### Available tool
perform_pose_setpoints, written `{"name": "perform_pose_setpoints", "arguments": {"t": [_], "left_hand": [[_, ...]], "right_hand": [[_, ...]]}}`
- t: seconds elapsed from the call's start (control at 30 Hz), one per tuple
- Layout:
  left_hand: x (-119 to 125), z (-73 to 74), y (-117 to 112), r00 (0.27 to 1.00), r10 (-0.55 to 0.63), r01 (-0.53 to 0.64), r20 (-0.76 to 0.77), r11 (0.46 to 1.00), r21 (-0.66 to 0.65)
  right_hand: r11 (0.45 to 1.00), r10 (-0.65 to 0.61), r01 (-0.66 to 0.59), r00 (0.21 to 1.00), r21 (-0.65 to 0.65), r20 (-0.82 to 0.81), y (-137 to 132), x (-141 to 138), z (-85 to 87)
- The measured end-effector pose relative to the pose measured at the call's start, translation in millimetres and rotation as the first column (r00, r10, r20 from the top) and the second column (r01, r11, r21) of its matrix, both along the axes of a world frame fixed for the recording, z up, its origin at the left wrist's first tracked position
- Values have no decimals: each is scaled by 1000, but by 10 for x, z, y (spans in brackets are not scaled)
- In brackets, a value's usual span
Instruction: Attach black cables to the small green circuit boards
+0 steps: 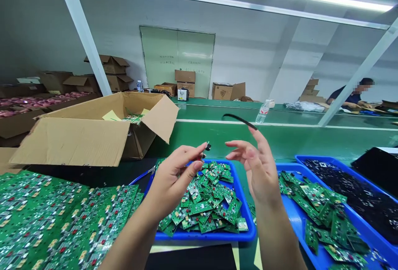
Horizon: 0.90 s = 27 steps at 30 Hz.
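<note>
My left hand (178, 172) is closed in a pinch on a small black part (208, 147), which pokes out past the fingertips; the fingers hide the rest of it. At the right, my right hand (259, 170) is raised with its fingers spread. A thin, curved black strip (239, 118) extends leftward from its index fingertip, and how it is held there I cannot tell. Below and between both hands lies a blue tray (253, 233) heaped with small green circuit boards (214, 203).
Large green board panels (62, 220) are stacked at the left, before an open cardboard box (77, 137). Blue-handled pliers (141, 176) lie beside the tray. At right are another board tray (295, 224) and a tray of black parts (348, 183). A bottle (263, 111) and a co-worker (351, 96) are beyond.
</note>
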State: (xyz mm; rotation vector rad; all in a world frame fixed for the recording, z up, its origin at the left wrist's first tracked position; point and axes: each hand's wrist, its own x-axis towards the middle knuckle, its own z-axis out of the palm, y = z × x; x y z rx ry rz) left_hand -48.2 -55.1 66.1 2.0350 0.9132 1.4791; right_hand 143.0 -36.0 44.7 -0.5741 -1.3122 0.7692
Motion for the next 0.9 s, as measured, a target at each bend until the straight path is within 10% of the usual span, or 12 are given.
{"name": "perform_pose_setpoints", "arguments": {"t": [0.47, 0.6, 0.73, 0.8, 0.9], "left_hand": [[164, -47, 38, 956, -179, 137, -232, 973, -186], [120, -165, 221, 905, -13, -69, -424, 982, -178], [79, -439, 466, 664, 72, -283, -744, 946, -161], [92, -621, 557, 598, 22, -290, -801, 938, -191], [152, -877, 642, 521, -17, -313, -853, 926, -210]], "right_hand": [[985, 131, -123, 990, -119, 58, -17, -92, 38], [986, -84, 109, 978, -125, 192, 185, 352, 13], [839, -349, 508, 778, -197, 522, 446, 995, -211], [680, -308, 689, 580, -252, 754, 544, 1256, -372], [558, -240, 774, 496, -299, 835, 620, 1493, -589]]}}
